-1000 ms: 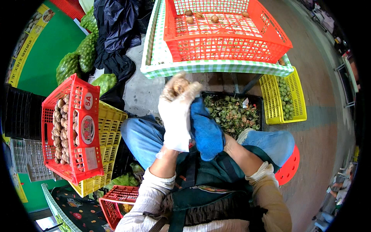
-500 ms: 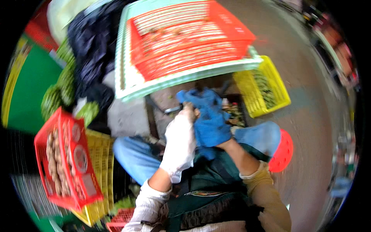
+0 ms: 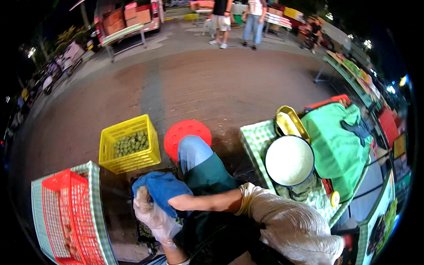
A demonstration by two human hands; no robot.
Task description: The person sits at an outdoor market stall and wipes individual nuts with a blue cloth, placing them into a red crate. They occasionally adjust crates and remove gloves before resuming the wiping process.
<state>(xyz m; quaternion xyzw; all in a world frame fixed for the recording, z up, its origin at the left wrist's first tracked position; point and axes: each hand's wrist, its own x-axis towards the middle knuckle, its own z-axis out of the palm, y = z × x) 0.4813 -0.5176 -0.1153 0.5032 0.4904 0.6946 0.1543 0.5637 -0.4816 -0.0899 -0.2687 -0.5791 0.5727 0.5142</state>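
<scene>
My left hand (image 3: 153, 215), in a whitish glove with a clear plastic sleeve at the wrist, is close against my right hand. Its stained fingers are curled, and whatever they hold is hidden. Loose blue fabric, like a baggy glove or a cloth, covers my right hand (image 3: 162, 189) down to the wrist, so its fingers do not show. Both hands are at the left of my lap, above a dark tray (image 3: 145, 232) with greenish bits in it. A yellow crate (image 3: 128, 164) of small round green produce (image 3: 131, 144) stands just beyond them.
A red plastic stool (image 3: 187, 128) stands beyond my knee. At left, a red crate (image 3: 79, 216) rests on a checked-cloth table (image 3: 98, 198). On the right-hand table (image 3: 255, 139) are a white basin (image 3: 290, 160), a gold-coloured container (image 3: 292, 123) and green cloth (image 3: 333, 132). People (image 3: 221, 20) stand far off.
My view has swung to the right, bringing in the right-hand table and distant people. My hands are still together. The dark-handled metal tool seen at my left hand earlier is out of sight.
</scene>
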